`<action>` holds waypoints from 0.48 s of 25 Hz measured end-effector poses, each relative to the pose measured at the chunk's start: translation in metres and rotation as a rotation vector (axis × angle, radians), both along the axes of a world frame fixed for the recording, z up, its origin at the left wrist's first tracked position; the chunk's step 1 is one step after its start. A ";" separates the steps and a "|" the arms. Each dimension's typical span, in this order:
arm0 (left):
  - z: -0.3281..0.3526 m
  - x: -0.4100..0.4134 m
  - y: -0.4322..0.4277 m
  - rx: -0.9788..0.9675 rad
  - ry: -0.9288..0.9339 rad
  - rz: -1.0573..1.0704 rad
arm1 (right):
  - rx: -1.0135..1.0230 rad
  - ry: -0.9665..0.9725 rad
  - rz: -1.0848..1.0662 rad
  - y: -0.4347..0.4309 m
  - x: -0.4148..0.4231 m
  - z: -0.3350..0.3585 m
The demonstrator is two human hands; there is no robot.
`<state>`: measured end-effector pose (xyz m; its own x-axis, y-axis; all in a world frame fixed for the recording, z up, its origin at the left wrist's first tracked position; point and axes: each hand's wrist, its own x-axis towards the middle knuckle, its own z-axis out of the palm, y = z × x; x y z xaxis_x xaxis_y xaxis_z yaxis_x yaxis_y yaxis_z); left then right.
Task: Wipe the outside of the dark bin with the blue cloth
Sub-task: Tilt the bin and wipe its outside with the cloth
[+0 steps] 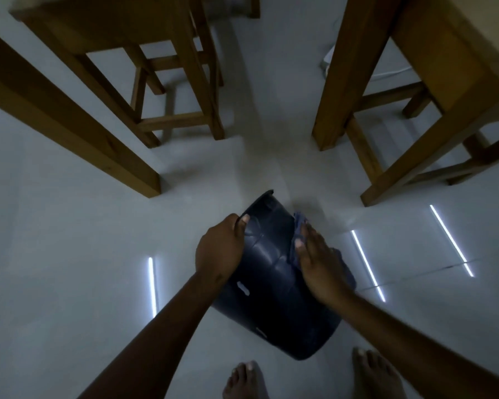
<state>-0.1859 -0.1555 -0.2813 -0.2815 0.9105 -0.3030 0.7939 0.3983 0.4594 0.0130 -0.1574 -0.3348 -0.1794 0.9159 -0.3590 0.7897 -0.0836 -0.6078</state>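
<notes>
Wiping seems under way, not finished: the dark bin (271, 277), tipped above the floor (69, 254) near the feet (245, 380), is gripped on its left by the left hand (219, 250), fingers curled, while the right hand (319, 263), fingers straight, presses the blue cloth (299, 226) on its right side

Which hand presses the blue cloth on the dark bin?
The right hand, flat on the blue cloth; the left hand only grips the dark bin.
</notes>
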 end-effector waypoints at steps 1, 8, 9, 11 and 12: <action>-0.002 -0.002 0.000 0.013 0.010 -0.001 | 0.117 -0.088 0.084 -0.029 -0.014 0.007; 0.001 0.002 0.011 0.001 -0.015 0.000 | 0.130 0.081 0.212 0.014 -0.013 0.003; 0.003 0.003 0.009 0.002 -0.017 0.011 | 0.075 0.128 0.149 0.023 -0.003 -0.002; 0.005 0.004 0.004 0.008 0.002 0.022 | 0.038 0.102 0.062 0.010 0.005 -0.001; 0.003 0.004 0.003 0.019 0.026 0.023 | 0.085 0.013 0.079 -0.012 -0.001 0.003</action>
<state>-0.1824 -0.1530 -0.2783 -0.3097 0.9093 -0.2781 0.7967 0.4078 0.4460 0.0118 -0.1693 -0.3316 -0.2561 0.9260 -0.2774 0.7835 0.0308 -0.6206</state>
